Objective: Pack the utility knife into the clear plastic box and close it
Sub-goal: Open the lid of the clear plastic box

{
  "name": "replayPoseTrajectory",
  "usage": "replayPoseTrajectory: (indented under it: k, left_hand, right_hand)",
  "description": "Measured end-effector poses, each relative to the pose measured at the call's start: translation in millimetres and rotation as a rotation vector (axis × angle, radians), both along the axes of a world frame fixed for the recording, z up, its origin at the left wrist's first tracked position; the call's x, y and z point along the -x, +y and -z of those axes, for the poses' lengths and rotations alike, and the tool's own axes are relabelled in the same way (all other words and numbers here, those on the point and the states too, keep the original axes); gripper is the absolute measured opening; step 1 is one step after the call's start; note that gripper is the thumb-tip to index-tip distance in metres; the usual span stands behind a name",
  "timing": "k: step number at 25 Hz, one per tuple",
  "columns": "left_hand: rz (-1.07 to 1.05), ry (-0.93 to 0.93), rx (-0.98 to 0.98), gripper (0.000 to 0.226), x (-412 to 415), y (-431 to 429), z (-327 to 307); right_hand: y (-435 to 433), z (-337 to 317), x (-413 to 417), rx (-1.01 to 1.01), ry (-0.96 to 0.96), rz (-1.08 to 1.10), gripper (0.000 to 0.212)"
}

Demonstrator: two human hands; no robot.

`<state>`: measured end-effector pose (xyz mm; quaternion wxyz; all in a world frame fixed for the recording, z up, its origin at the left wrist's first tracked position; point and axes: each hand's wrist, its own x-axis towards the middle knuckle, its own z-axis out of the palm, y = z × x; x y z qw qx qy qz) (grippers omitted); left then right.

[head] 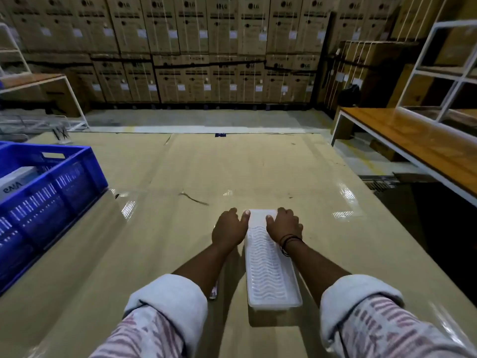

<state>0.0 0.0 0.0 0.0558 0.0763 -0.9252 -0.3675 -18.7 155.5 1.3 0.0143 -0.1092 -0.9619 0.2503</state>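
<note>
A long clear plastic box (269, 275) with a wavy ribbed lid lies lengthwise on the tan table, lid down on top. My left hand (228, 228) grips the box's far left corner, thumb pressed on the lid. My right hand (284, 226) holds the far right corner, thumb also on the lid. A small shiny object (214, 290) peeks out beside my left forearm; I cannot tell whether it is the utility knife. Nothing shows through the frosted lid.
A blue plastic crate (51, 184) with a white carton inside stands at the table's left. A wooden bench (413, 140) with a white frame runs along the right. Stacked cardboard cartons (206, 47) fill the back wall.
</note>
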Motion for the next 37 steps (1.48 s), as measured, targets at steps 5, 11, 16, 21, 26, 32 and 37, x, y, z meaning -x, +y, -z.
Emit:
replayPoseTrajectory:
  k: [5, 11, 16, 21, 26, 32, 37]
  left_hand:
    - [-0.011, -0.069, -0.179, 0.051, 12.2, 23.8, 6.6]
    - [-0.055, -0.152, -0.323, 0.039, 30.6, 23.9, 22.2]
    - [-0.139, -0.215, -0.475, 0.036, 42.0, 36.5, 22.1]
    - [-0.181, -0.123, -0.385, 0.035, 33.1, 43.6, 26.3]
    - [-0.193, -0.076, -0.340, 0.034, 30.9, 43.1, 28.1]
    - [-0.192, -0.030, -0.308, 0.033, 30.3, 42.9, 31.2]
    - [-0.191, -0.001, -0.278, 0.031, 30.2, 43.5, 31.5]
  right_hand:
    - [-3.0, 9.1, 5.6, 0.203, -0.093, 0.118, 0.053]
    - [-2.4, 13.6, 17.3, 0.214, -0.087, 0.101, 0.054]
    - [0.1, 18.4, 25.8, 0.184, -0.041, 0.110, 0.049]
    - [0.8, 21.5, 30.7, 0.146, 0.021, 0.093, 0.053]
    - [-0.2, 24.4, 32.4, 0.155, 0.042, 0.081, 0.053]
    - [-0.2, 24.9, 33.2, 0.152, 0.067, 0.067, 0.053]
    - [0.6, 25.8, 33.2, 0.140, 0.095, 0.063, 0.053]
